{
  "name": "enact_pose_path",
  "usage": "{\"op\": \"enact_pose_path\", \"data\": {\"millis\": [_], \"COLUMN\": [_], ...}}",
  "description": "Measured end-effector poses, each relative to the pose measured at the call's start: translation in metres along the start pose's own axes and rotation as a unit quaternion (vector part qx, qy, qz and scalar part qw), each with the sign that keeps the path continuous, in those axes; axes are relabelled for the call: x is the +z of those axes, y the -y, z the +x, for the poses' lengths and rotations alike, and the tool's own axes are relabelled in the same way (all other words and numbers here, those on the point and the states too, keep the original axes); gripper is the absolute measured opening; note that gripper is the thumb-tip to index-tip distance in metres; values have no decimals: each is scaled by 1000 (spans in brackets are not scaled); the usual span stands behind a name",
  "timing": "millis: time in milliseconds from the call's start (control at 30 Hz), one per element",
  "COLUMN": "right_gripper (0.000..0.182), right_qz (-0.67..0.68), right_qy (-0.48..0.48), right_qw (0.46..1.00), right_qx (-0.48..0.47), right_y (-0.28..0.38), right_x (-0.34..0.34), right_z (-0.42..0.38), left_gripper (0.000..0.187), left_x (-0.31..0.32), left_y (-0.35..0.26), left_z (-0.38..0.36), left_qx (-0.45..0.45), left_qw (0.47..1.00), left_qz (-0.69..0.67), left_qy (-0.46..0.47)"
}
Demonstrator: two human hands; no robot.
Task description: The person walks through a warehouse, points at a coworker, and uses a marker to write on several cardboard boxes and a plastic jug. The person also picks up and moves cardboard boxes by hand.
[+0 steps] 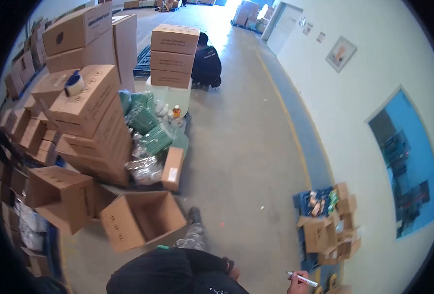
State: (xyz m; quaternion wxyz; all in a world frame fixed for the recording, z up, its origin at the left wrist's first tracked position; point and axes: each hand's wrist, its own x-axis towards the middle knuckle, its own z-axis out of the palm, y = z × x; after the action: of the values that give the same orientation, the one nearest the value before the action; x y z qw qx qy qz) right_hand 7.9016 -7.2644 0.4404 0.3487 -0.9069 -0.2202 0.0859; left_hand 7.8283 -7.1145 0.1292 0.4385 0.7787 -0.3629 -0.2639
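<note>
At the bottom right edge, my right hand [299, 285] is closed around a white marker [302, 279] with reddish print. The marker's dark tip points left, over the floor. My left hand [234, 272] shows only in part at the bottom middle, beyond a dark sleeve and a black band at the wrist. Its fingers are hidden, and I cannot make out anything in it. Nearest ahead of the sleeve is an open cardboard box [121, 223], tilted with its opening up and to the right. One shoe [195, 215] and a camouflage trouser leg stand beside that box.
A tape roll [75, 85] tops the stacked cartons [87, 110] at left. Green wrapped packs [156, 139] and clear plastic lie beside them. Behind three stacked cartons [173, 61] a person [207, 63] crouches. A blue pallet [302, 203] with opened boxes stands along the right wall.
</note>
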Motion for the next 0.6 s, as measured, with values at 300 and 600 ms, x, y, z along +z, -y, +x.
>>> {"op": "enact_pose_path", "data": {"millis": [300, 600], "right_gripper": [25, 15], "right_qz": [-9, 32], "right_qy": [62, 265], "right_qw": [997, 929], "right_qx": [-51, -258], "right_y": [108, 197], "right_x": [55, 188], "right_z": [184, 380], "left_gripper": [34, 36], "left_x": [-144, -301], "left_y": [55, 5], "left_z": [-46, -186], "left_qx": [-51, -179], "left_qw": [995, 923], "left_qz": [-16, -163], "left_qy": [-80, -299]}}
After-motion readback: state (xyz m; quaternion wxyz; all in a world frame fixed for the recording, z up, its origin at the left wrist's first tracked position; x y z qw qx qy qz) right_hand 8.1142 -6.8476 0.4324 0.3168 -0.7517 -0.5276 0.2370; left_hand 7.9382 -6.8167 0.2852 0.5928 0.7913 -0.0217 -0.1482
